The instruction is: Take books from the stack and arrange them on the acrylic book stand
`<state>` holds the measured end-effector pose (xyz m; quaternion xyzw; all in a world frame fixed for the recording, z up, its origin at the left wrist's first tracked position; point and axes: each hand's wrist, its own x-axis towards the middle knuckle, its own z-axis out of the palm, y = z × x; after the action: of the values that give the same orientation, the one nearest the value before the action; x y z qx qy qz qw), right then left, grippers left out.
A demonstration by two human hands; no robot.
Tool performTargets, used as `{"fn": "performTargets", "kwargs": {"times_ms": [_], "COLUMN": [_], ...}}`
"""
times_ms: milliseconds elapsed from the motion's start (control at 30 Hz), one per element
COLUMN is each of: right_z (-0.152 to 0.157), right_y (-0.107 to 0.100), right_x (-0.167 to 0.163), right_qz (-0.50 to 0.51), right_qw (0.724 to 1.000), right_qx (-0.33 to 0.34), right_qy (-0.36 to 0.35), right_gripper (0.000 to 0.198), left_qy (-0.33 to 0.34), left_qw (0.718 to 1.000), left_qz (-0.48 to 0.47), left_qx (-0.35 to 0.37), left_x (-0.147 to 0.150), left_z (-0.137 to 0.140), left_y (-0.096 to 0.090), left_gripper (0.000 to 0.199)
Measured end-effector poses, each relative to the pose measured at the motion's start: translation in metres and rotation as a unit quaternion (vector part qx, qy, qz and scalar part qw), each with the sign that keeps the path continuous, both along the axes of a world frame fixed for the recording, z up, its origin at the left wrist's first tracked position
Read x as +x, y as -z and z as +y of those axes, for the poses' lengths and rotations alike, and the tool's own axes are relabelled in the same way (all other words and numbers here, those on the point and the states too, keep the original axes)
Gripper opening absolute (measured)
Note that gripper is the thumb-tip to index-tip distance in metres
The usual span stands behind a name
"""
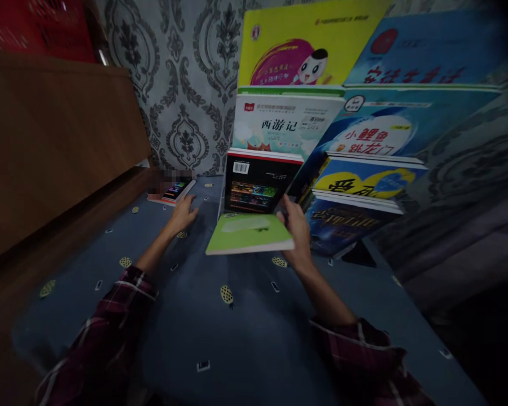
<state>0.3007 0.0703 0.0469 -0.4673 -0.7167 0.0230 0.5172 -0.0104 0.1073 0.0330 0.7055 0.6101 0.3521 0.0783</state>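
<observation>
A thin green book (249, 234) tilts forward at the foot of the tiered book display, its pale page edge facing me. My right hand (296, 231) is closed on its right edge, fingers partly hidden behind it. Directly behind stands a black book (254, 183) with a barcode and a row of small colour pictures. My left hand (183, 213) has its fingers apart and holds nothing. It is just in front of a small stack of books (178, 189) lying on the cloth, partly blurred out.
Upright books fill the display: a yellow book (296, 51), a white book (279, 121) and several blue ones on the right, such as a dark blue book (342, 223). A blue patterned cloth (220, 332) covers the table. Wooden furniture (59, 152) stands left, patterned wallpaper (186, 129) behind.
</observation>
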Motion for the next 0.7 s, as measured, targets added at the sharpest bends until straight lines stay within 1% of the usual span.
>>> {"fn": "performTargets", "kwargs": {"times_ms": [33, 100, 167, 233, 333, 400, 433, 467, 533, 633, 700], "right_z": [-0.004, -0.014, -0.027, -0.04, -0.056, -0.062, -0.063, -0.063, -0.059, -0.044, -0.032], "right_y": [0.002, 0.009, 0.023, 0.043, 0.072, 0.083, 0.084, 0.082, 0.068, 0.03, 0.004], "right_x": [-0.002, -0.009, -0.016, -0.022, -0.028, -0.03, -0.03, -0.031, -0.031, -0.029, -0.027], "right_qz": [0.004, 0.012, 0.01, -0.017, -0.079, -0.127, -0.146, -0.159, -0.172, -0.178, -0.187], "right_qw": [1.0, 1.0, 1.0, 0.999, 0.989, 0.979, 0.976, 0.976, 0.979, 0.984, 0.982], "right_qx": [-0.006, -0.007, -0.014, -0.048, -0.115, -0.14, -0.141, -0.133, -0.093, -0.008, 0.017], "right_qy": [0.006, 0.015, 0.01, -0.019, -0.057, -0.069, -0.072, -0.072, -0.064, -0.023, 0.028], "right_gripper": [0.049, 0.047, 0.045, 0.044, 0.04, 0.037, 0.036, 0.035, 0.036, 0.04, 0.043], "left_qy": [-0.003, 0.017, 0.056, 0.103, 0.153, 0.182, 0.187, 0.185, 0.169, 0.153, 0.153], "left_qw": [1.0, 1.0, 0.998, 0.992, 0.976, 0.965, 0.964, 0.966, 0.975, 0.982, 0.98], "left_qz": [-0.001, -0.005, -0.012, -0.043, -0.083, -0.1, -0.102, -0.097, -0.074, -0.023, 0.017], "left_qx": [-0.009, -0.024, -0.039, -0.056, -0.127, -0.159, -0.16, -0.152, -0.126, -0.109, -0.123], "left_x": [0.002, 0.012, 0.027, 0.039, 0.047, 0.048, 0.048, 0.048, 0.049, 0.052, 0.054], "left_z": [-0.003, -0.017, -0.039, -0.06, -0.082, -0.09, -0.093, -0.095, -0.098, -0.101, -0.1], "left_y": [0.005, 0.016, 0.026, 0.032, 0.03, 0.026, 0.025, 0.024, 0.025, 0.029, 0.029], "left_gripper": [0.04, 0.035, 0.032, 0.036, 0.039, 0.04, 0.038, 0.036, 0.034, 0.037, 0.036]}}
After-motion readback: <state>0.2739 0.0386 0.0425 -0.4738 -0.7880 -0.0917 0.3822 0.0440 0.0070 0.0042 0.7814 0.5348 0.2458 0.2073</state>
